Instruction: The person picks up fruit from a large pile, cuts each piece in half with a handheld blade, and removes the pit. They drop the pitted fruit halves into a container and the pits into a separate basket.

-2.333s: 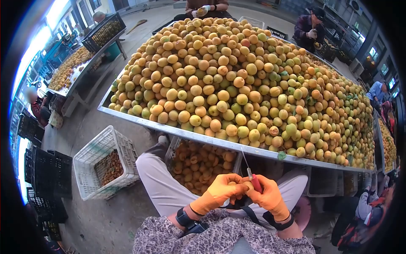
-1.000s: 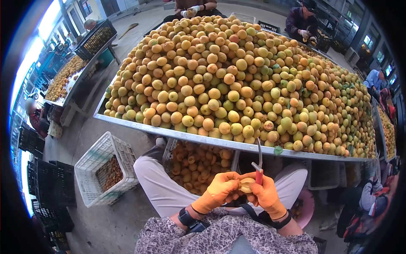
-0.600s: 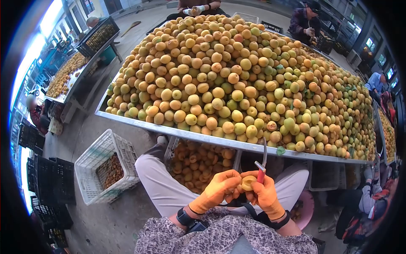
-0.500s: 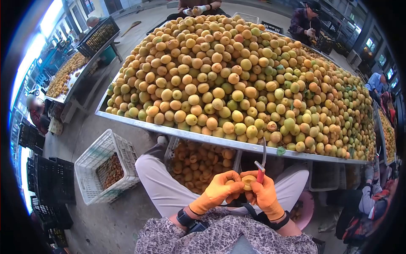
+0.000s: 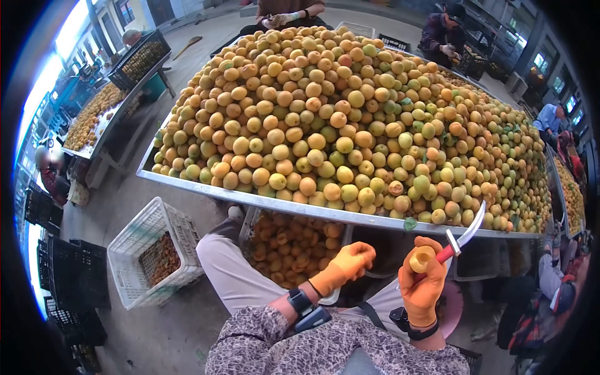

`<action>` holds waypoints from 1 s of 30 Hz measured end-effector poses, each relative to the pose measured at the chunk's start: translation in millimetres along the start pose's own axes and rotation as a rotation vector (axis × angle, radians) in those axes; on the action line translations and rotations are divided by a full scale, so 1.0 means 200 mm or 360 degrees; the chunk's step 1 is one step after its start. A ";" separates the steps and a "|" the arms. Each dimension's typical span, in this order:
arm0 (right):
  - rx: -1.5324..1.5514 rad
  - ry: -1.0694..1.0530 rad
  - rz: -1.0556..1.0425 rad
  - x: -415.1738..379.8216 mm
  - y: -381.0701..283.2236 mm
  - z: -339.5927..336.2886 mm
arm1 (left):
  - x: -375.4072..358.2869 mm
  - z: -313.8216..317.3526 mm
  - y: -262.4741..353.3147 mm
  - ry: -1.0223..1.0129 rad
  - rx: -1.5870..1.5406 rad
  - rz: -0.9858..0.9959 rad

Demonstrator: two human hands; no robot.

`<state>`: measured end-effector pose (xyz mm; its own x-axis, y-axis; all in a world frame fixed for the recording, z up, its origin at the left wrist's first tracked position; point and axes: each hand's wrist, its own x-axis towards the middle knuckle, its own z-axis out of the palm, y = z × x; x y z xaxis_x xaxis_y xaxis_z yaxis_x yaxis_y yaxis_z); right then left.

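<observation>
Your right hand (image 5: 425,287), in an orange glove, is closed around two things at once. A cut fruit (image 5: 419,260) sits against its fingers with the hollow facing up toward you. Beside it, the red handle of the knife (image 5: 445,252) crosses that same hand, and the curved blade sticks out past it, up and to the right, clear of the fruit.

Your left hand (image 5: 349,262), gloved alike, is to the left of the right one and apart from it, with its fingers curled in; you can't tell from here whether anything is pinched in them. A watch (image 5: 299,301) is on the wrist behind it.

Beyond both hands is the surface (image 5: 300,207), its metal rim nearest you and a big heap (image 5: 350,125) of whole fruit piled on it. A leaf (image 5: 409,223) is at the rim, just ahead of your right hand. Just ahead and to the left of your left hand, between your knees, the front crate (image 5: 330,298) holds opened fruit. Well to the left of that hand, the side crate (image 5: 169,284) has small brown pieces at the bottom. Below your right hand, slightly to its right, a pink basin (image 5: 453,315) is partly hidden.
</observation>
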<state>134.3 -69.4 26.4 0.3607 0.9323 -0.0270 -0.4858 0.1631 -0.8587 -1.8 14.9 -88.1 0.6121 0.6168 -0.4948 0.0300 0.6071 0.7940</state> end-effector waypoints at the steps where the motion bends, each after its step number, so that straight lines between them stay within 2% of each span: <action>1: -0.0106 0.0005 -0.0136 -0.01 -0.01 0.00 | 0.06 -0.01 -0.01 -0.0070 -0.0251 -0.0068; 2: -0.0212 0.0014 -0.0269 -0.02 -0.01 -0.01 | 0.09 -0.04 -0.01 -0.0270 -0.0609 -0.0205; 3: -0.0216 0.0028 -0.0278 -0.03 -0.02 -0.02 | 0.09 -0.06 -0.03 -0.0284 -0.0602 -0.0212; 5: -0.0300 0.0010 -0.0497 -0.07 -0.04 -0.04 | 0.04 -0.09 -0.07 -0.0514 -0.1166 -0.0198; 7: -0.0324 -0.0007 -0.0622 -0.07 -0.03 -0.04 | -0.03 -0.13 -0.08 -0.0467 -0.1144 -0.0174; 9: -0.0331 -0.0024 -0.0629 -0.08 -0.03 -0.01 | -0.11 -0.18 -0.07 -0.0774 -0.1281 -0.0038; 11: -0.0296 -0.0036 -0.0622 -0.08 0.01 0.02 | -0.21 -0.21 -0.04 -0.0658 -0.1236 -0.0045; 13: -0.0266 -0.0054 -0.0620 -0.07 0.04 0.05 | -0.31 -0.22 0.00 -0.0662 -0.1064 0.0118; 15: -0.0353 -0.0174 -0.0470 -0.05 0.09 0.08 | -0.40 -0.21 0.03 -0.0532 -0.1010 0.0128; 18: -0.0399 -0.0367 0.0013 -0.03 0.15 0.13 | -0.48 -0.17 0.07 -0.0141 -0.0749 0.0317; 21: -0.0457 -0.0448 0.0392 -0.04 0.24 0.14 | -0.52 -0.17 0.08 -0.0083 -0.0616 0.0374; 24: -0.0502 -0.0475 0.0380 -0.03 0.32 0.17 | -0.55 -0.20 0.07 -0.0113 -0.0467 0.0388; 25: -0.0732 -0.0470 0.0168 -0.02 0.36 0.18 | -0.56 -0.19 0.08 -0.0111 -0.0465 0.0383; 26: -0.0957 -0.0462 -0.0044 -0.01 0.38 0.18 | -0.57 -0.18 0.09 -0.0003 -0.0431 0.0431; 29: -0.0931 -0.0496 -0.0041 -0.01 0.39 0.19 | -0.61 -0.16 0.12 0.0186 -0.0439 0.0488; 30: -0.1058 -0.0571 -0.0040 -0.03 0.36 0.19 | -0.63 -0.15 0.14 0.0307 -0.0449 0.0528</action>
<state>67.8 -50.7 -15.6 0.0290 0.9973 0.0675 0.1431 0.0626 -0.9877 -101.4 -31.7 -14.6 0.3934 0.8661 -0.3084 -0.3745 0.4573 0.8066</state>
